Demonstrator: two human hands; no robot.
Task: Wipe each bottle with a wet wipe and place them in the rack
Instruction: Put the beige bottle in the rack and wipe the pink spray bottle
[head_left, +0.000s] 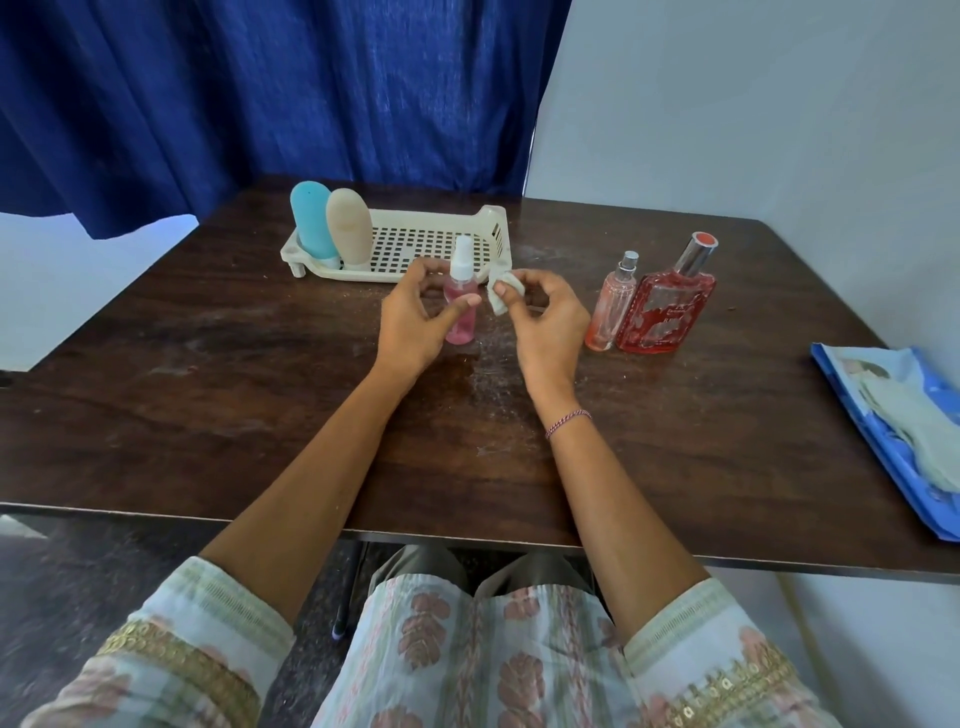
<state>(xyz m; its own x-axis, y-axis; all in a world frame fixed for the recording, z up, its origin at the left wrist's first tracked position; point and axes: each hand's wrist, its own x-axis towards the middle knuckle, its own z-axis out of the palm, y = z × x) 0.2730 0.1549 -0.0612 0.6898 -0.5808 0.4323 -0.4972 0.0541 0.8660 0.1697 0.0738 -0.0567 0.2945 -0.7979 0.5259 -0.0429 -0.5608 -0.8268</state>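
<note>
Left hand (415, 322) grips the pink spray bottle (461, 326) upright on the desk (208, 389); right hand (545, 322) pinches a wet wipe (500, 293) alongside.

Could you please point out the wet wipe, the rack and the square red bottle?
wet wipe (497, 302): head view, folded lower part.
rack (497, 231): head view, right end wall.
square red bottle (665, 312): head view, glass body.

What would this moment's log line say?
left hand: holds pink spray bottle | right hand: pinches wet wipe | rack: blue bottle, beige bottle
</note>
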